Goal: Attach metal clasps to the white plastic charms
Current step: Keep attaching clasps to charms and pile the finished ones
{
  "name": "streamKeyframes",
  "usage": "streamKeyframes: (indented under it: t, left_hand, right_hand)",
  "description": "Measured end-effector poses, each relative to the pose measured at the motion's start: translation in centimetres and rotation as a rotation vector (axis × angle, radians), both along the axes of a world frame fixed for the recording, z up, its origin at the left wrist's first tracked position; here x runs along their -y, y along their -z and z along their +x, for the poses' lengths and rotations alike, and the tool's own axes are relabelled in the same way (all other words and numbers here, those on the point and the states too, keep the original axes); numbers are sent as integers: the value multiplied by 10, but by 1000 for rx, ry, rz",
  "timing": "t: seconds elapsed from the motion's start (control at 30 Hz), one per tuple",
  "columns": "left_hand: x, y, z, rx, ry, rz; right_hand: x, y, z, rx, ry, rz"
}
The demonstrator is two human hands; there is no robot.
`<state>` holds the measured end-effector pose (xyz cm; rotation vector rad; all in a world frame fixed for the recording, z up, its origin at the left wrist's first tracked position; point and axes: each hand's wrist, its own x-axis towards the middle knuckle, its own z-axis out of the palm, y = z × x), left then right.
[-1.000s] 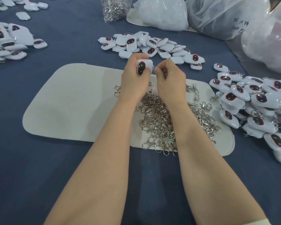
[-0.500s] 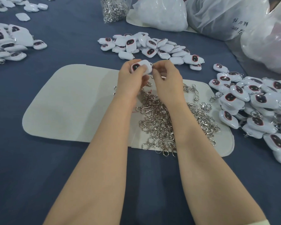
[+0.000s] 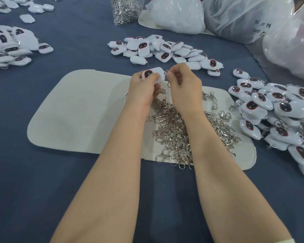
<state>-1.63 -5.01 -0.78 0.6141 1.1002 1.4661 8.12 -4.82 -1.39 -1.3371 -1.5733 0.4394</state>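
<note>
My left hand (image 3: 144,88) grips a white plastic charm (image 3: 154,74) with a dark oval face, held sideways above the pale mat (image 3: 81,109). My right hand (image 3: 184,85) pinches a metal clasp (image 3: 167,74) right at the charm's right end; most of the clasp is hidden by my fingers. Below both hands a heap of loose silver clasps (image 3: 179,134) lies on the mat. A pile of white charms (image 3: 161,50) sits just beyond my hands.
A larger pile of charms with clasps (image 3: 277,116) lies at the right, another pile of charms (image 3: 9,48) at the far left. A clear bag of clasps (image 3: 125,9) and bulky plastic bags (image 3: 239,16) stand at the back on the blue cloth.
The charm has turned from upright to lying sideways in my left hand. Both hands have dropped slightly toward the mat, and my right hand has closed in on the charm's end.
</note>
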Motion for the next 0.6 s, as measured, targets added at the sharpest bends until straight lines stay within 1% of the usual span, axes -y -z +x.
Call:
streamKeyframes:
  t: [0.1, 0.2, 0.27, 0.33, 0.4, 0.43, 0.53, 0.6]
  left_hand:
    - [0, 3, 1, -310, -56, 116]
    - [2, 3, 2, -539, -68, 260]
    - [3, 5, 2, -627, -59, 323]
    - [3, 7, 4, -659, -56, 355]
    - [2, 6, 5, -640, -79, 330]
    - [1, 6, 5, -581, -88, 296]
    - [-2, 3, 4, -236, -68, 144]
    - [-3, 1, 2, -55, -35, 68]
  right_hand:
    - [-1, 1, 1, 71, 25, 8]
    - [-2, 3, 3, 98, 33, -4]
    - [-3, 4, 3, 118, 22, -23]
    - [-3, 5, 4, 113, 18, -46]
    - [-2, 5, 3, 44, 17, -64]
    - [-2, 4, 3, -1, 13, -71]
    - [-2, 3, 3, -71, -26, -91]
    - [-2, 2, 2, -80, -49, -98]
